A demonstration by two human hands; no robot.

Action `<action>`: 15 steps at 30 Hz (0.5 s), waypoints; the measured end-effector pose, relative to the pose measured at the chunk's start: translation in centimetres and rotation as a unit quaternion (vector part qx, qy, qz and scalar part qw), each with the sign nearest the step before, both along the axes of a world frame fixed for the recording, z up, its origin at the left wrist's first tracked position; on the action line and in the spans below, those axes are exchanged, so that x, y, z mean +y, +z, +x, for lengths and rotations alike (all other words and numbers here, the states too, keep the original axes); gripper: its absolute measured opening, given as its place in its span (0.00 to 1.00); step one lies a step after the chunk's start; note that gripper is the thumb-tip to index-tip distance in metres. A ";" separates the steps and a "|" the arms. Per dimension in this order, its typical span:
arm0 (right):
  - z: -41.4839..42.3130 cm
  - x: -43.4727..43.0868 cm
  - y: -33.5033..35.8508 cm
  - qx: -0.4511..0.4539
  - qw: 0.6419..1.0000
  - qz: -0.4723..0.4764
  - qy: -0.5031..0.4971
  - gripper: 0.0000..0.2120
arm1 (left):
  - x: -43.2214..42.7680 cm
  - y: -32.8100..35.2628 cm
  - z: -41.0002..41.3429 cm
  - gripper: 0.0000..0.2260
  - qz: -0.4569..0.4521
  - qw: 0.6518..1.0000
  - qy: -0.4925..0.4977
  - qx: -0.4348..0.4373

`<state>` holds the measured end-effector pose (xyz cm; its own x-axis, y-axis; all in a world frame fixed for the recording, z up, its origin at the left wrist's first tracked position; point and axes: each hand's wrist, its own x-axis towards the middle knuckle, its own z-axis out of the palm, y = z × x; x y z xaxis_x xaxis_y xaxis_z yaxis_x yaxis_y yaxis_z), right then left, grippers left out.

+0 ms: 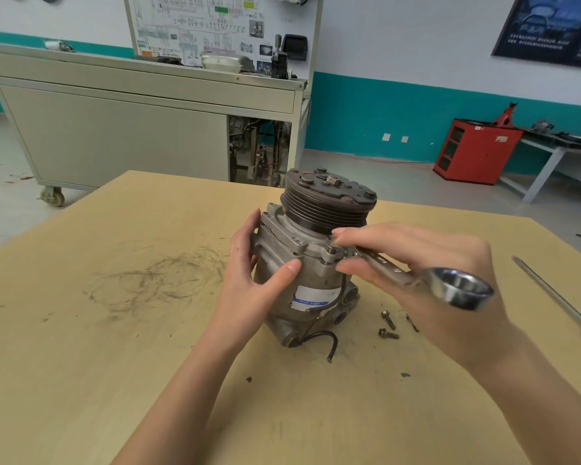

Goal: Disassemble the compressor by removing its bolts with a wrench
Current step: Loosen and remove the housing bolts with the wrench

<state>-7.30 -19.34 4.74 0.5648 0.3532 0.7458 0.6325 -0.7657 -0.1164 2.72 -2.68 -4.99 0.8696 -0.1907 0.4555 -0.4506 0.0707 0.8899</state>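
Observation:
A grey metal compressor (302, 263) stands upright on the wooden table (114, 330), its dark ribbed pulley (329, 203) on top. My left hand (252, 276) grips its left side, thumb across the front. My right hand (426, 270) holds a shiny combination wrench (416, 280), whose far end sits at a partly raised bolt (331, 251) on the compressor's flange; the ring end points toward me. Two loose bolts (388, 327) lie on the table to the right of the compressor. A black wire (322, 337) trails from the compressor's base.
A long screwdriver (550, 297) with a red handle lies at the table's right edge. Dark grease smears (155, 280) mark the table's left part. Beyond the table stand a beige wheeled cabinet (131, 122) and a red cabinet (473, 152).

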 end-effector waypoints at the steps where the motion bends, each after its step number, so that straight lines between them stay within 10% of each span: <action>1: 0.2 0.0 -0.8 -0.025 0.998 0.054 -0.004 0.11 | 0.0 0.0 0.0 0.40 0.001 1.000 0.002 0.001; 5: 0.8 -1.0 -3.9 0.033 0.941 0.327 0.084 0.08 | 0.0 -0.1 0.0 0.37 0.002 1.000 0.002 0.007; 11: 3.6 -3.2 -3.9 0.301 0.683 0.645 0.167 0.13 | 0.0 0.0 -0.1 0.35 -0.004 1.000 0.002 0.009; 15: 4.1 -3.6 -2.0 0.190 0.756 0.614 0.126 0.17 | 0.1 0.1 -0.1 0.35 -0.001 1.000 0.003 0.008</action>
